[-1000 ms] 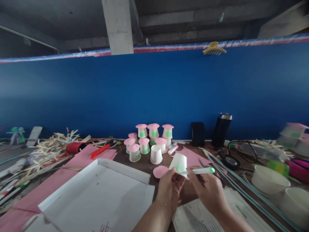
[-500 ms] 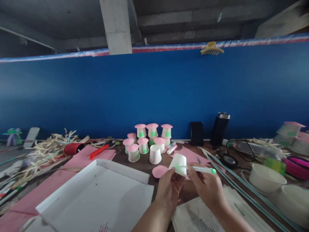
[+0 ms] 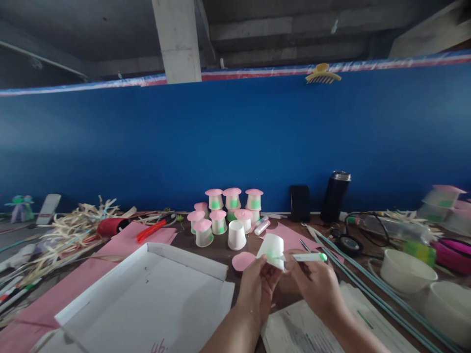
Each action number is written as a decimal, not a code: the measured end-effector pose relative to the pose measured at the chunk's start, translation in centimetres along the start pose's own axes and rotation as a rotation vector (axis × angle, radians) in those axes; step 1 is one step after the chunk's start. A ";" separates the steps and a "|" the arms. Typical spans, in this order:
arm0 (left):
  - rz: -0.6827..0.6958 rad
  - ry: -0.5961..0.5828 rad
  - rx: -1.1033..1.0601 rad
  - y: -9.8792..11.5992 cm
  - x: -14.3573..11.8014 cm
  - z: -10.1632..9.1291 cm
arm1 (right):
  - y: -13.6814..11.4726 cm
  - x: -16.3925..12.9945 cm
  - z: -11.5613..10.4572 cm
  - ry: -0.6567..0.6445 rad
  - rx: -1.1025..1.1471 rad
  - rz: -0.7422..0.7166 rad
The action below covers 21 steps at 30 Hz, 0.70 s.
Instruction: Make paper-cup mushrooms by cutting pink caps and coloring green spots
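My left hand (image 3: 257,287) holds a small white paper cup (image 3: 273,249) tilted on its side, with a green patch on its wall. In my right hand (image 3: 316,284) is a white marker with a green end (image 3: 308,257), its tip against the cup's green patch. A pink paper disc (image 3: 243,261) lies on the table just left of the cup. Behind it stands a plain upside-down white cup (image 3: 236,235) and a cluster of several cups topped with pink discs (image 3: 224,208).
A shallow white box lid (image 3: 147,294) lies at the front left on pink paper (image 3: 121,242). Dry straw strips (image 3: 69,230) and a red cutter (image 3: 152,230) sit left. A black flask (image 3: 334,197), thin green rods (image 3: 360,279) and white bowls (image 3: 408,272) are right. Printed sheets (image 3: 298,328) lie under my hands.
My hands and the cup have barely moved. The marker has shifted slightly left against the cup.
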<state>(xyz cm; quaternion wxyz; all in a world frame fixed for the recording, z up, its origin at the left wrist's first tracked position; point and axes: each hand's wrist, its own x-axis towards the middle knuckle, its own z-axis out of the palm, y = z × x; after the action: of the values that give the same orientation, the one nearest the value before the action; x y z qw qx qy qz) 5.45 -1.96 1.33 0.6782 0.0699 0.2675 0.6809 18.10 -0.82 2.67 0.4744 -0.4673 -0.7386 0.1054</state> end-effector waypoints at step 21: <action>-0.020 -0.014 -0.018 -0.1 0.3 -0.2 | 0.3 -0.2 0.4 0.058 -0.008 0.075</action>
<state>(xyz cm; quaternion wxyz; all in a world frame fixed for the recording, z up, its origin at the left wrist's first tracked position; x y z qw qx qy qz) 5.43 -1.75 1.05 0.6875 0.0658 0.2574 0.6758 17.91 -0.67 2.19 0.4896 -0.4993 -0.7069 0.1065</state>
